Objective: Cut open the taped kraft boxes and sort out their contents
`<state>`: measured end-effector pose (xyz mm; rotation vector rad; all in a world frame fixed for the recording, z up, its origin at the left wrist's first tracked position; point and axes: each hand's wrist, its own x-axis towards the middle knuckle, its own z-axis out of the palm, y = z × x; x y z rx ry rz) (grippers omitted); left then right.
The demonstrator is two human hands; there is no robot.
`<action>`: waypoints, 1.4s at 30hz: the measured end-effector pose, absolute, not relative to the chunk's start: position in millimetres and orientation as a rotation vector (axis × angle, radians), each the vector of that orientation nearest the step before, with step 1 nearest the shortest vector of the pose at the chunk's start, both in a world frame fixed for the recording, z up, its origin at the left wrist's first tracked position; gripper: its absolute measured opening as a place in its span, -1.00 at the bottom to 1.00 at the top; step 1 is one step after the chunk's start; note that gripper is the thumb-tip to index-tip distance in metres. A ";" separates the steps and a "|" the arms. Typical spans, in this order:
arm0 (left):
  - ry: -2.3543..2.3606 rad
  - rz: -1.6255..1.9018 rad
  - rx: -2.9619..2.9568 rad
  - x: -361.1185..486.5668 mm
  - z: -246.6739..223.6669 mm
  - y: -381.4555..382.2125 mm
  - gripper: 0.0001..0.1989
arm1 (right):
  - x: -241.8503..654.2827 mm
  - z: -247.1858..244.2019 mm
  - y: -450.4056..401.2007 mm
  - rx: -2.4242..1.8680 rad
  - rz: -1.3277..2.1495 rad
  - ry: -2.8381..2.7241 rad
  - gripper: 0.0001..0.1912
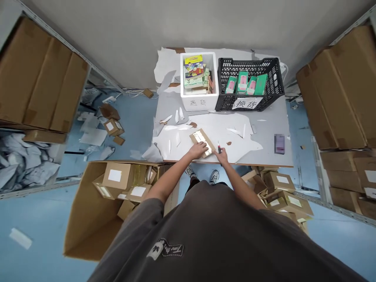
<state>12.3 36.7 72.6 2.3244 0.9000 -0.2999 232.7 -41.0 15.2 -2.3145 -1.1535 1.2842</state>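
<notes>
On one package (202, 137), one hand (198, 150); one tool (219, 148) in the other (222, 156).

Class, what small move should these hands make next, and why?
Probably tilt the slim tool toward the parcel: the left hand rests on the parcel, while the right hand grips the tool beside it, tip off the cardboard.

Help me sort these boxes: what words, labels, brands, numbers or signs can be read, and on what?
"换货": paper sign on the black crate.
"退货": white box, first character unclear.
"Time": shirt patch; its other words are unclear.
Too small or blurred: print on the yellow packet, green boxes, flat package and carton labels.
</notes>
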 end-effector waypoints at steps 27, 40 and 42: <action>1.703 -0.324 2.029 50.5 63.6 14.9 -0.35 | 269.1 40.4 19.7 -1.893 1.525 -2.103 -0.61; 1.659 -0.374 1.996 48.1 62.4 17.0 -0.34 | 276.2 38.8 31.4 -1.838 1.824 -1.985 -0.52; 1.654 -0.385 2.009 48.1 61.1 17.2 -0.32 | 274.8 36.9 30.9 -1.808 1.866 -1.965 -0.53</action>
